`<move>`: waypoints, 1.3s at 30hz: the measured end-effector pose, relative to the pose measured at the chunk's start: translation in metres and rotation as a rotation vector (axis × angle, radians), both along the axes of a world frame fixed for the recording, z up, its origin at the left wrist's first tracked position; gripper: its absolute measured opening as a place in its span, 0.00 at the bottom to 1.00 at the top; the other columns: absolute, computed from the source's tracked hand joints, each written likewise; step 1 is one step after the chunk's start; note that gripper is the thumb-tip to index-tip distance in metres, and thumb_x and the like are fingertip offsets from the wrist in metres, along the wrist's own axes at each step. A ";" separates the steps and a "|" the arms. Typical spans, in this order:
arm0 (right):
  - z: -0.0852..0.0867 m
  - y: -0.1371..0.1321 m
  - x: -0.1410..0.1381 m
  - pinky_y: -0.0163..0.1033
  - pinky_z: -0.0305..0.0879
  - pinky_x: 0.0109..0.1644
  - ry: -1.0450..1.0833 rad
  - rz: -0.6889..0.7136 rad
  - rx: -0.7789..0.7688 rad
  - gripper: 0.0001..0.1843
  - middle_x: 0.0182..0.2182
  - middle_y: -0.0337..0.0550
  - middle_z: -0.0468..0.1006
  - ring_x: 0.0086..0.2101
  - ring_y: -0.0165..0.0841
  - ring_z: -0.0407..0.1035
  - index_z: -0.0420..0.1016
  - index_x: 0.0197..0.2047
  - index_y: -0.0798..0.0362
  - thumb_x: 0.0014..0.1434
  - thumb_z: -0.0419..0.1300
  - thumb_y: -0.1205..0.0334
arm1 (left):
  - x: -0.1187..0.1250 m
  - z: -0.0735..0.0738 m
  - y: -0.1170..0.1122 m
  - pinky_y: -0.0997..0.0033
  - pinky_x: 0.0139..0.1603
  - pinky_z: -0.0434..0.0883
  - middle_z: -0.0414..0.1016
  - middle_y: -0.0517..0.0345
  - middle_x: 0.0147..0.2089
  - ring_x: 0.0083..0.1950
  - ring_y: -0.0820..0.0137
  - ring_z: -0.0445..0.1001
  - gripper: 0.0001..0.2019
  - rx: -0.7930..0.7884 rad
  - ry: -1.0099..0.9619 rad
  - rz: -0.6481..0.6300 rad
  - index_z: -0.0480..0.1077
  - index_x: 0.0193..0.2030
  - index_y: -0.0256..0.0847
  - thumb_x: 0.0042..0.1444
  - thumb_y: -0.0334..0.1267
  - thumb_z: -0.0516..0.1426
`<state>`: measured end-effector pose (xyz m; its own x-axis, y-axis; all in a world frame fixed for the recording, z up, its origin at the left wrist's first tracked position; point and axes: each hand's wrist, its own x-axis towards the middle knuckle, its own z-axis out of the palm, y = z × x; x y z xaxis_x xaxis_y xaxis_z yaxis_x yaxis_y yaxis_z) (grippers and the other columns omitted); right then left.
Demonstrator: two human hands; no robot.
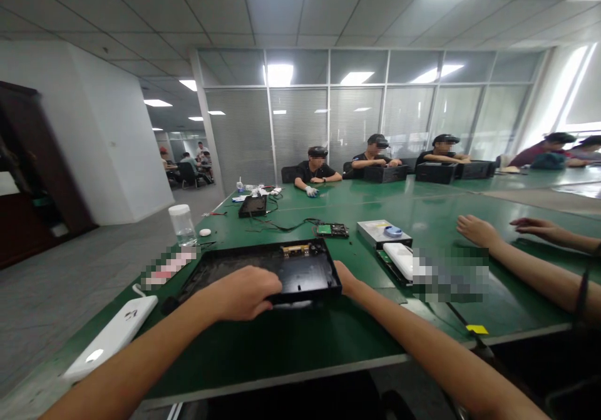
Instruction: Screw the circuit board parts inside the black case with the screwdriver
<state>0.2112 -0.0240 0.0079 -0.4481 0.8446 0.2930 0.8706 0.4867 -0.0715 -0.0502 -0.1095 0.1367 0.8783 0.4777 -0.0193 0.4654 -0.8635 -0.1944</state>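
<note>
An open black plastic case (pixel 300 270) lies flat on the green table (pixel 282 345) in front of me. My left hand (pixel 244 291) is closed over its near edge, fingers curled around the rim. At the case's right near corner sits my right hand (pixel 346 277); its fingers are hidden behind the case wall. Just beyond the case lies a small green circuit board (pixel 332 230) with black cables. To the right sit a silver drive (pixel 382 232) with a blue disc on top and a white part (pixel 399 258).
A white panel (pixel 113 338) lies near the table's left edge, a clear jar (pixel 182 225) behind it. A second black case (pixel 252 205) sits farther back. Another person's two arms (pixel 516 251) reach in from the right. Several people sit along the far side with black boxes.
</note>
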 end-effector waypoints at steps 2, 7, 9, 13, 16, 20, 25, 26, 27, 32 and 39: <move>-0.003 0.007 0.005 0.33 0.60 0.35 -0.049 0.041 0.039 0.12 0.38 0.50 0.74 0.34 0.35 0.69 0.73 0.37 0.57 0.55 0.51 0.61 | -0.002 -0.010 -0.016 0.72 0.38 0.63 0.68 0.58 0.34 0.37 0.69 0.68 0.03 -0.035 0.017 0.006 0.63 0.33 0.39 0.52 0.35 0.54; -0.008 0.011 0.047 0.34 0.59 0.38 -0.076 0.118 0.115 0.16 0.46 0.46 0.69 0.37 0.32 0.68 0.68 0.47 0.52 0.57 0.49 0.59 | -0.004 -0.045 -0.030 0.71 0.37 0.64 0.69 0.56 0.35 0.37 0.67 0.68 0.04 -0.120 0.048 0.016 0.63 0.34 0.40 0.51 0.36 0.55; -0.009 0.016 0.068 0.34 0.58 0.38 -0.023 -0.010 0.095 0.15 0.39 0.45 0.73 0.37 0.33 0.68 0.71 0.43 0.52 0.57 0.49 0.57 | -0.002 -0.060 -0.030 0.70 0.37 0.65 0.70 0.56 0.35 0.38 0.66 0.69 0.05 -0.134 0.049 0.020 0.64 0.34 0.40 0.51 0.35 0.55; -0.016 0.028 0.088 0.34 0.58 0.36 0.229 -0.251 0.039 0.17 0.30 0.46 0.75 0.33 0.35 0.68 0.74 0.37 0.54 0.56 0.49 0.54 | 0.005 -0.082 -0.029 0.69 0.36 0.66 0.70 0.55 0.34 0.38 0.65 0.70 0.04 -0.150 0.072 0.012 0.64 0.34 0.39 0.49 0.33 0.55; -0.023 0.032 0.080 0.35 0.57 0.34 0.386 -0.190 -0.005 0.19 0.28 0.45 0.75 0.30 0.34 0.67 0.74 0.35 0.56 0.56 0.48 0.52 | 0.009 -0.088 -0.030 0.69 0.36 0.66 0.71 0.55 0.34 0.37 0.65 0.70 0.03 -0.138 0.090 0.004 0.64 0.33 0.39 0.50 0.32 0.55; -0.027 0.030 0.061 0.34 0.56 0.33 0.425 -0.059 -0.084 0.20 0.25 0.43 0.74 0.27 0.32 0.65 0.75 0.33 0.57 0.54 0.50 0.50 | 0.011 -0.089 -0.033 0.69 0.36 0.66 0.70 0.54 0.33 0.37 0.65 0.70 0.03 -0.132 0.080 0.009 0.65 0.34 0.39 0.50 0.32 0.54; -0.026 0.028 0.056 0.34 0.56 0.32 0.426 -0.055 -0.114 0.20 0.25 0.42 0.74 0.27 0.31 0.64 0.74 0.33 0.57 0.53 0.50 0.50 | 0.008 -0.090 -0.024 0.69 0.38 0.66 0.71 0.54 0.35 0.38 0.65 0.70 0.06 -0.197 0.051 0.029 0.65 0.34 0.39 0.48 0.35 0.57; -0.026 0.028 0.056 0.34 0.55 0.32 0.424 -0.053 -0.115 0.20 0.26 0.43 0.74 0.27 0.31 0.64 0.74 0.32 0.57 0.53 0.50 0.50 | 0.006 -0.090 -0.019 0.69 0.39 0.66 0.71 0.55 0.36 0.39 0.65 0.70 0.07 -0.213 0.043 0.036 0.65 0.34 0.39 0.47 0.35 0.57; -0.027 0.028 0.057 0.34 0.55 0.32 0.421 -0.051 -0.114 0.20 0.26 0.43 0.74 0.27 0.31 0.64 0.74 0.32 0.57 0.53 0.50 0.49 | 0.003 -0.090 -0.013 0.69 0.39 0.66 0.71 0.55 0.36 0.39 0.65 0.70 0.07 -0.228 0.037 0.052 0.66 0.34 0.40 0.46 0.35 0.58; -0.028 0.029 0.055 0.33 0.54 0.31 0.389 -0.037 -0.131 0.20 0.24 0.41 0.73 0.25 0.30 0.63 0.74 0.30 0.57 0.53 0.50 0.49 | -0.009 -0.078 0.026 0.72 0.31 0.66 0.71 0.58 0.30 0.33 0.67 0.70 0.07 -0.431 0.140 0.221 0.69 0.31 0.39 0.43 0.37 0.60; -0.030 0.033 0.054 0.33 0.54 0.30 0.388 -0.048 -0.150 0.21 0.23 0.41 0.72 0.24 0.29 0.62 0.74 0.30 0.57 0.53 0.50 0.49 | 0.033 -0.071 0.088 0.72 0.38 0.66 0.72 0.57 0.34 0.36 0.69 0.69 0.11 -0.386 -0.063 0.072 0.69 0.42 0.40 0.50 0.33 0.54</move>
<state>0.2655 0.0090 -0.0220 -0.2882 0.9078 0.3047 0.7865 0.4059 -0.4654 -0.0169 -0.0213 0.0662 0.8483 0.5059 -0.1563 0.5277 -0.8324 0.1692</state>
